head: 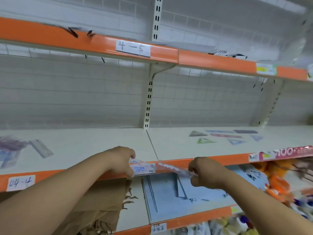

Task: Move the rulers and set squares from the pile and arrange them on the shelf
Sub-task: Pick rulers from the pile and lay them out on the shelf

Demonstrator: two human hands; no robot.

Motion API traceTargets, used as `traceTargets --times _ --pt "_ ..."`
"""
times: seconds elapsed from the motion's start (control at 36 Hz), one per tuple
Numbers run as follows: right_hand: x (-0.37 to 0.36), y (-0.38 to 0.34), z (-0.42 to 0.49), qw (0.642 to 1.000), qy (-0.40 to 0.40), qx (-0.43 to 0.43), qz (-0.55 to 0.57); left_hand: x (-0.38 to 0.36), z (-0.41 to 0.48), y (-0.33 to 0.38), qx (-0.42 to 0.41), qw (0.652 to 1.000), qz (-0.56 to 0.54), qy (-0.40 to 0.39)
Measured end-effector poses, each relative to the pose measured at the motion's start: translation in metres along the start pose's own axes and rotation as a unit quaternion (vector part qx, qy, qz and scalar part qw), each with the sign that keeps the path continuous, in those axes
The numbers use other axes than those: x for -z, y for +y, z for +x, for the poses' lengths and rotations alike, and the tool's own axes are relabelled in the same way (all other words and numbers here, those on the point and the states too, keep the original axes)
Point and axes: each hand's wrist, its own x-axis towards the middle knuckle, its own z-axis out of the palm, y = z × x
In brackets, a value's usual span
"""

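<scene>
My left hand [121,161] grips a clear packaged ruler [142,167] at the front edge of the middle shelf [101,143]. My right hand [204,172] pinches a second clear ruler [172,167] that slants up to the left, just below the shelf's orange lip. At the shelf's far left lies a pile of rulers and packets [11,150], with a clear ruler [41,148] beside it. On the right half several set squares and rulers lie spread flat: a grey triangle [197,134], a green one [205,141], blue ones [237,141], a pink ruler [227,136].
An upper shelf [84,43] labelled 4-5 hangs overhead. The lower shelf holds brown cloth [101,206], blue sheets [169,194] and orange packaged goods [279,184] at right. A white slotted upright [148,102] divides the bays. The picture is blurred.
</scene>
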Motion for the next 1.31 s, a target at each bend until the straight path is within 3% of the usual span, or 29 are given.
traceTargets --times 0.53,1.31 --pt "-0.002 0.166 -0.020 0.994 0.005 -0.105 0.017 0.002 0.113 0.159 -0.097 0.995 0.020 -0.019" --pt "-0.004 0.357 0.078 1.000 -0.012 -0.016 0.013 0.009 0.241 0.265 -0.026 0.998 0.038 -0.031"
